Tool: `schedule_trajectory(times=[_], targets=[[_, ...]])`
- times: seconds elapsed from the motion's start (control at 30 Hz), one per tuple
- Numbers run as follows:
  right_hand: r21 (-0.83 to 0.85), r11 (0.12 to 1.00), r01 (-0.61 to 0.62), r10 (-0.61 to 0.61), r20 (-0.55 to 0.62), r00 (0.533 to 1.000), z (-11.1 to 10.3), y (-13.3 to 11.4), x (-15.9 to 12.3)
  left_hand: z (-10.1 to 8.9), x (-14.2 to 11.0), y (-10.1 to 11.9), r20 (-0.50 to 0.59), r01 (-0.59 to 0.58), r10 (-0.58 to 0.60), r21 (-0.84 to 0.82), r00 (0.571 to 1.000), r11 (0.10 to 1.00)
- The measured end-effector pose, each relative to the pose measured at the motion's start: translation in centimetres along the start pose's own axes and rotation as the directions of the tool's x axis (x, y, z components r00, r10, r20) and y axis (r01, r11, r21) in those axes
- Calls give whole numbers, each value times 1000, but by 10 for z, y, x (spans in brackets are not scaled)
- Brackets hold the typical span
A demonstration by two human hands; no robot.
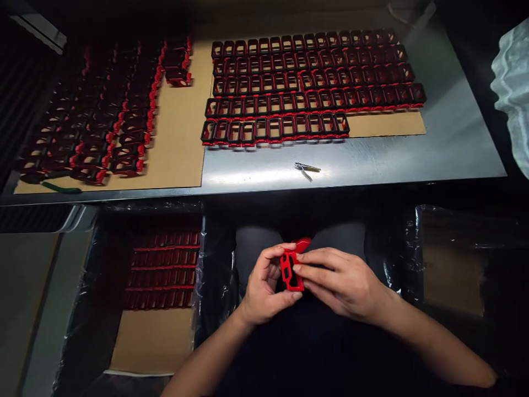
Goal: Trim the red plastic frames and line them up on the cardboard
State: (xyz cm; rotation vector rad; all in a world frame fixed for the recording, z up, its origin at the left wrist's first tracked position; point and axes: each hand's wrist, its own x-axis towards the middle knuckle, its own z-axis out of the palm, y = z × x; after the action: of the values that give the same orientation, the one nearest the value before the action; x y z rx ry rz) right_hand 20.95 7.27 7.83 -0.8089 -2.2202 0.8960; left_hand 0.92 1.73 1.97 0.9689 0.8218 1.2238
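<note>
Above my lap, my left hand (268,286) grips a small red and black plastic frame (286,271), with the thumb at its lower edge and a finger along its top. Closed on the right side of the same frame are the fingers of my right hand (339,278). Black parts show inside the red rim; its far side is hidden by the fingers. A red object (303,243) shows just behind my hands, too covered to name. On the metal table (256,175) ahead lies a nail clipper (307,170).
Rows of red and black frames (275,128) stand on cardboard at the table's back; more frames (95,127) cover the left. A green-handled tool (61,188) lies near the front edge. Plastic-lined boxes flank me: the left holds frames (163,270), the right shows cardboard (452,278).
</note>
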Motion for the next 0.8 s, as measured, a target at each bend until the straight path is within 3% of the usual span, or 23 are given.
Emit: schedule_trajectory(times=[0.07,0.1,0.17,0.23,0.3,0.43,0.57,0.8], targets=[[210,961,-178,190,-40,981,1,1,-2,1,-1,0,-30,-146,148,64,989,987],[345,892,-293,312,-1,950,2,1,-3,1,-2,0,-29,-203,207,109,978,973],[559,663,-498,490,179,853,7,1,-5,-1,-4,-3,-6,-288,296,214,955,934],[639,442,-630,556,356,751,13,1,-5,-4,-6,-6,34,-345,353,321,935,882],[661,309,-684,578,440,687,20,0,-3,-7,-7,-8,64,-369,375,393,925,842],[727,124,-675,596,489,637,28,2,-2,-6,-7,-6,52,-277,280,394,959,876],[763,66,-644,641,462,612,29,2,-4,-1,-6,-2,38,-157,152,228,988,961],[783,154,-602,698,345,628,29,-5,-3,-3,-8,-6,32,-84,80,139,996,987]])
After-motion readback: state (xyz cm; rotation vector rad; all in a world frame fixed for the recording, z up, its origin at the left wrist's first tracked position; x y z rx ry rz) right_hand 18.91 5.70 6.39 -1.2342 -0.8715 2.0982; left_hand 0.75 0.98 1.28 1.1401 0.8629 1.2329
